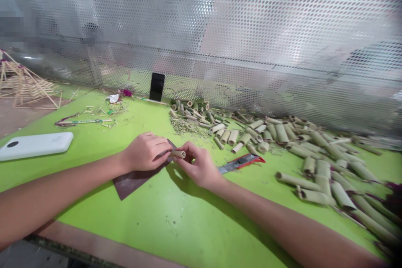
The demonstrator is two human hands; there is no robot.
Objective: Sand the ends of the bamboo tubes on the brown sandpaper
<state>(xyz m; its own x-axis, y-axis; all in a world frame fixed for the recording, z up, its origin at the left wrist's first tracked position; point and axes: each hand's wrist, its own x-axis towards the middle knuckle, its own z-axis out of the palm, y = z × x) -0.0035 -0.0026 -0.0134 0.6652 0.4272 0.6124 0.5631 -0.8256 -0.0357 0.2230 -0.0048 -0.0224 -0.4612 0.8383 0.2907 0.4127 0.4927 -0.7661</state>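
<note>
My left hand (144, 151) pinches a folded sheet of dark sandpaper (135, 181), which hangs down onto the green tabletop (150, 222). My right hand (195, 166) holds a short bamboo tube (179, 154) by its end, with the other end pressed into the sandpaper fold. Both hands meet over the table's middle. To the right of my right hand lies a utility knife (240, 163) with a red handle. Beyond it spreads a large scatter of cut bamboo tubes (314, 167), some greenish, some pale.
A white power bank (36, 145) lies at the left, and a black phone (156, 86) stands upright at the back. Bamboo shavings and thin sticks lie near it. A perforated metal screen (201, 21) runs along the far edge, and a stick lattice structure (25, 81) sits far left.
</note>
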